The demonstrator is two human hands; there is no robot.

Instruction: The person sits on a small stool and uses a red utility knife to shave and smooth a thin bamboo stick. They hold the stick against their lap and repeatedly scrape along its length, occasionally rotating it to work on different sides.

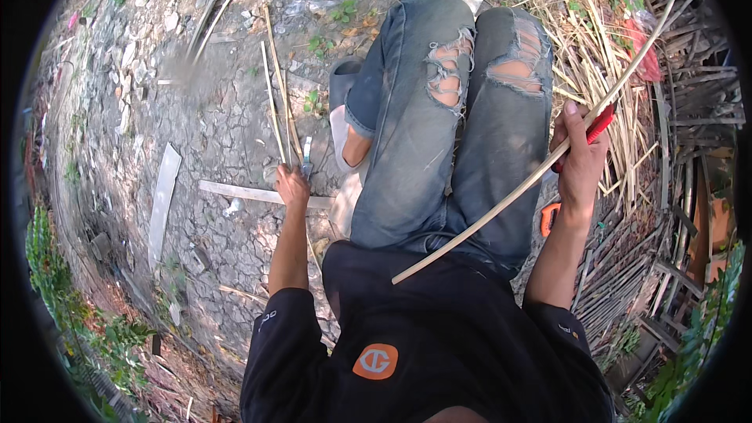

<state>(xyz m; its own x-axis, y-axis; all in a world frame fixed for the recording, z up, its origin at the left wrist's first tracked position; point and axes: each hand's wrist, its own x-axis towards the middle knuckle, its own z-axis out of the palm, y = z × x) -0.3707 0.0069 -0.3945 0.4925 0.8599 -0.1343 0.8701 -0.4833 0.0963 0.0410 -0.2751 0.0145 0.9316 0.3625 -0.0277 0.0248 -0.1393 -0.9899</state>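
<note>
My right hand [581, 158] is closed around a long pale bamboo strip [501, 204], which slants over my thighs from my belly to the far right. A red-handled tool [600, 124] is in the same grip; most of it is hidden by the hand and strip. Low over the ground at left, my left hand [293, 186] has its fingers closed at the near ends of thin bamboo strips [273, 102]. Right beside its fingertips is a small tool with a grey-blue handle [306, 166]. My knees in torn jeans [415, 133] are bent between the hands.
A flat pale slat [258, 193] lies by my left hand, and another slat [163, 204] farther left. A heap of split strips [587, 55] covers the ground at right. Beside my right thigh is an orange handle [550, 220]. Stacked sticks [627, 266] lie at far right.
</note>
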